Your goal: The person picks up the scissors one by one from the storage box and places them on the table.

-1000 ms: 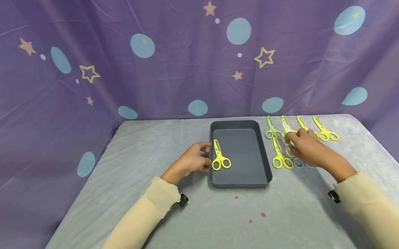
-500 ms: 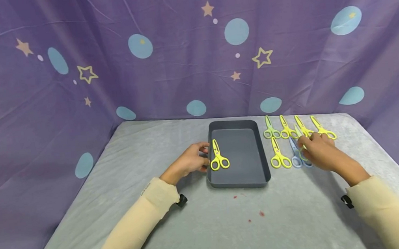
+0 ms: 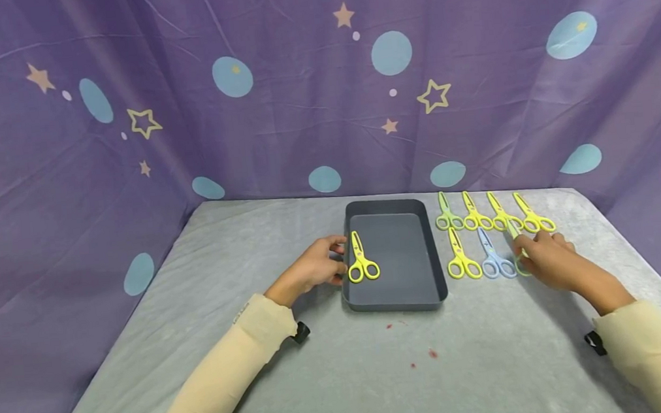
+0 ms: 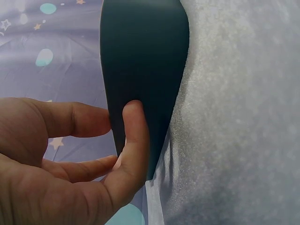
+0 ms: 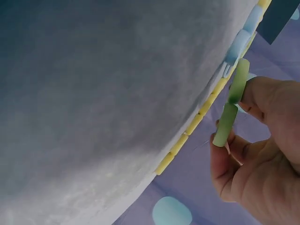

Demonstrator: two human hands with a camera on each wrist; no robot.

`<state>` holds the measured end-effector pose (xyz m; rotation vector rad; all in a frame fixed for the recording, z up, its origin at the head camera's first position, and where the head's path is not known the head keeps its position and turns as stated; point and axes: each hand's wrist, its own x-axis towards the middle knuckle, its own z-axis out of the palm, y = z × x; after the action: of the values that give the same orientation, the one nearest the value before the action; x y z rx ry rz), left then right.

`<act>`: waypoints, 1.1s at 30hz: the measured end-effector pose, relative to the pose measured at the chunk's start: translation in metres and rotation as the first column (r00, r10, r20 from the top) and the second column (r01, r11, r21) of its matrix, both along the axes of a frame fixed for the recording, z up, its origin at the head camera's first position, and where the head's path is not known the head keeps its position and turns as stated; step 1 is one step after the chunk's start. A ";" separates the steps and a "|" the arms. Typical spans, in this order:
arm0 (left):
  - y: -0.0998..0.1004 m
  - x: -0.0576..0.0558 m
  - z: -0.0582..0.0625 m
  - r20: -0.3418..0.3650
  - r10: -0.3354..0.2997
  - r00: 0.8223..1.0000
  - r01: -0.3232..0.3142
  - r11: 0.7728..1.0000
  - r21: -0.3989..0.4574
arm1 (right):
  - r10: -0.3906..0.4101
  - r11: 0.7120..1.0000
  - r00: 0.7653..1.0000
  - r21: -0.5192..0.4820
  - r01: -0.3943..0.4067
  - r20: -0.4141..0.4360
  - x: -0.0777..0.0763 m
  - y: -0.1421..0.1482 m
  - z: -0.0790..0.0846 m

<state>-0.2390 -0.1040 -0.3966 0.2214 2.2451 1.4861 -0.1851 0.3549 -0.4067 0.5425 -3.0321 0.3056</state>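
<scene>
My left hand [image 3: 316, 265] is at the left side of a dark grey tray [image 3: 400, 302]. In the left wrist view the thumb lies on the outer wall of the tray [image 4: 145, 51] and the fingers reach its rim, so the wall is pinched. Inside the tray, near that side, lies a pair of yellow scissors [image 3: 360, 259]. My right hand [image 3: 553, 260] pinches a pair of light green scissors [image 3: 512, 228], blades pointing away, partly hidden by the fingers. The right wrist view shows the green handle loops [image 5: 233, 101] between thumb and fingers, close over the table.
Right of the tray, a back row holds another pair of green scissors [image 3: 448, 221] and several yellow scissors [image 3: 535, 221]. In front lie yellow scissors [image 3: 462, 264] and blue scissors [image 3: 496, 264]. A grey cloth [image 3: 381, 385] covers the table; a purple curtain [image 3: 301, 137] hangs behind.
My right hand has carried the green scissors rightward, past the blue scissors, which now show fully. The left hand and tray have stayed in place.
</scene>
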 end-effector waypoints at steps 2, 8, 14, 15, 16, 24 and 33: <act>0.000 0.000 -0.001 0.001 0.002 1.000 -0.002 1.000 0.004 | 0.000 1.000 1.000 0.004 0.000 0.006 0.000 0.003 -0.002; 0.000 0.000 0.000 0.001 0.005 1.000 -0.005 1.000 0.016 | 0.002 1.000 0.999 0.000 -0.002 0.039 -0.002 0.007 -0.005; 0.000 0.000 0.000 0.000 0.007 1.000 -0.007 1.000 0.018 | -0.005 1.000 0.990 0.003 0.004 0.140 -0.007 0.009 -0.005; 0.000 0.000 0.000 -0.001 0.007 1.000 -0.007 1.000 0.017 | -0.004 1.000 0.989 0.002 0.004 0.151 -0.008 0.010 -0.005; 0.000 0.000 0.000 -0.002 0.007 1.000 -0.007 1.000 0.018 | -0.004 1.000 0.988 0.001 0.004 0.157 -0.008 0.010 -0.005; 0.000 0.000 0.000 -0.004 0.006 1.000 -0.006 1.000 0.013 | 0.041 0.999 0.991 -0.034 -0.037 0.131 -0.012 0.014 -0.007; 0.000 0.001 0.001 0.001 0.006 1.000 -0.006 1.000 0.015 | 0.072 0.997 0.992 -0.032 -0.069 0.101 -0.016 0.014 -0.006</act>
<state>-0.2377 -0.1045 -0.3956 0.2190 2.2361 1.5067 -0.2008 0.3686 -0.4123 0.6527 -3.1057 0.3914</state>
